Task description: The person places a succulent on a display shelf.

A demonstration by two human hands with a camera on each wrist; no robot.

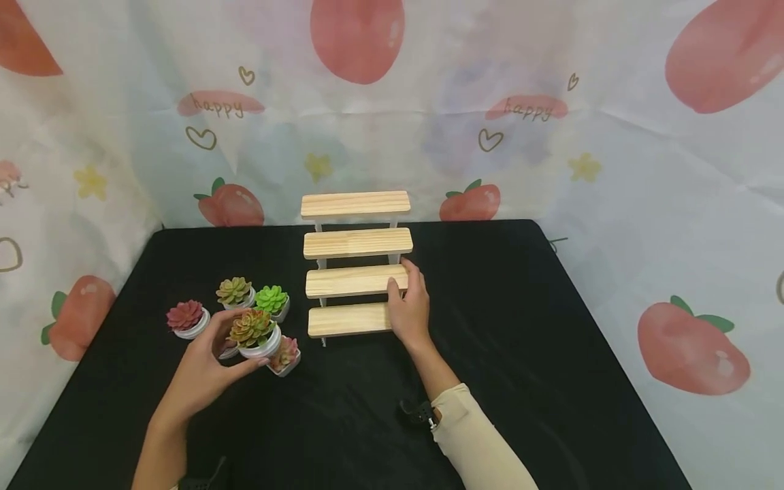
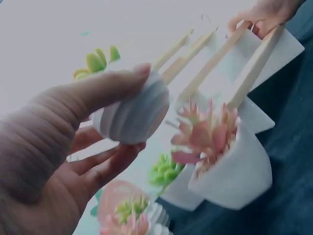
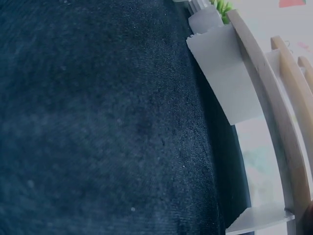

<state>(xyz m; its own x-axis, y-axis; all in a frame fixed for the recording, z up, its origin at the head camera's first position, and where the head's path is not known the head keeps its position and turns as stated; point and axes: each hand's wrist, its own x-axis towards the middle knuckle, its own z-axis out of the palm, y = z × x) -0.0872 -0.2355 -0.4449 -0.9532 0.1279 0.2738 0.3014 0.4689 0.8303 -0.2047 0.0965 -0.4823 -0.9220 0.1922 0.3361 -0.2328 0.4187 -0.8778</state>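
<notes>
My left hand (image 1: 208,364) pinches a potted succulent (image 1: 252,329) with green-and-red leaves, thumb and fingers on its white ribbed pot (image 2: 139,110). The pot is tilted in the left wrist view and held above the other plants. With my right hand (image 1: 412,306) I grip the right end of a tiered wooden display stand (image 1: 349,318), the thumb over a lower shelf (image 1: 355,281). Just beside the left hand, a pink succulent (image 2: 205,134) stands in a white angular pot; in the head view the held plant partly covers it.
Left of the stand are a bright green succulent (image 1: 271,299), an olive-green succulent (image 1: 234,291) and a dark red succulent (image 1: 188,316). Another white pot (image 1: 229,351) is mostly hidden behind the left fingers. A black cloth (image 1: 520,381) covers the table; a fruit-print curtain (image 1: 416,150) hangs behind.
</notes>
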